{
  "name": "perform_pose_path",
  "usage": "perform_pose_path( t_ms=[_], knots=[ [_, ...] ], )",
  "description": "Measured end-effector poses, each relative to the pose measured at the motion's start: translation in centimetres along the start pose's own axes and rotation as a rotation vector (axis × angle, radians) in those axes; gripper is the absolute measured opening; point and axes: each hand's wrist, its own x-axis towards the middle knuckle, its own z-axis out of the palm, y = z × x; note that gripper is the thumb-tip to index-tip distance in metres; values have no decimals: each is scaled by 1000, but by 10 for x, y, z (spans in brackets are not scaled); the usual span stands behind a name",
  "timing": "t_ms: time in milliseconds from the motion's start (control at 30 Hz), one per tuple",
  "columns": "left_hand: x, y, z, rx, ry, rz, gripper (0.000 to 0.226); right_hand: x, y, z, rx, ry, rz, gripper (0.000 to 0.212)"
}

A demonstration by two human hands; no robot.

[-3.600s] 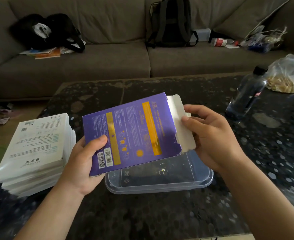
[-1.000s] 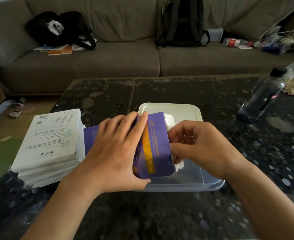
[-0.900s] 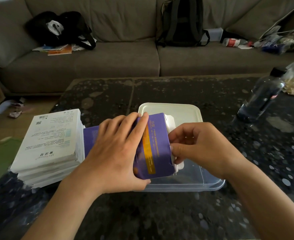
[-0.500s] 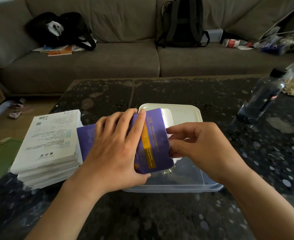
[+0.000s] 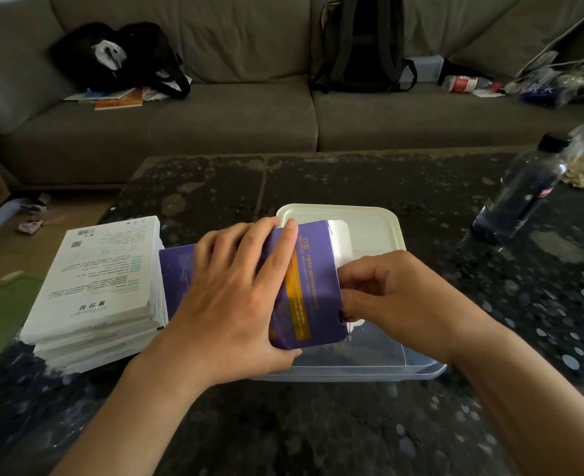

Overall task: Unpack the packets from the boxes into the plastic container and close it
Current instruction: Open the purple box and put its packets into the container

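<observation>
Hands meet on a purple cardboard box (image 5: pixel 304 286) with an orange stripe, at the centre of the frame, just above a clear plastic container (image 5: pixel 369 367) on the dark speckled table (image 5: pixel 318 424). The left hand (image 5: pixel 235 297) lies spread over the box's face, fingers reaching its upper edge and thumb hooked under the lower edge. The right hand (image 5: pixel 397 293), fingers curled, pinches the open right end. The box's long axis runs left to right, with the opening facing right. A cream lid (image 5: pixel 369 225) lies behind.
</observation>
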Motion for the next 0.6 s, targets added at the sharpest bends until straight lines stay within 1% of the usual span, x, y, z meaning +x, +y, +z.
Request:
perform_pose_path(
  t_ms=[33, 100, 200, 233, 300, 400, 467, 533, 600],
  knots=[
    [0, 1, 0, 2, 2, 2, 125, 0, 0, 1, -14, -17, -5, 22],
    [0, 2, 0, 3, 9, 5, 125, 2, 3, 1, -43, 2, 3, 27],
    [1, 3, -1, 2, 17, 14, 124, 6, 9, 2, -3, 57, 46, 21],
    [1, 3, -1, -2, 18, 17, 125, 7, 11, 2, 49, 72, 54, 19],
    [1, 2, -1, -14, 11, 16, 126, 9, 14, 3, 209, 95, 71, 22],
    [0, -1, -1, -20, -11, 1, 127, 12, 18, 3, 510, 44, 135, 18],
    [-1, -4, -1, -12, -24, -1, 126, 15, 22, 0, 668, 13, 175, 15],
    [-2, -8, 0, -5, -30, 2, 123, 16, 24, -5, 739, 46, 189, 18],
    [-3, -12, 1, 0, -39, -12, 123, 18, 25, -14, 742, 138, 198, 17]
  ],
)
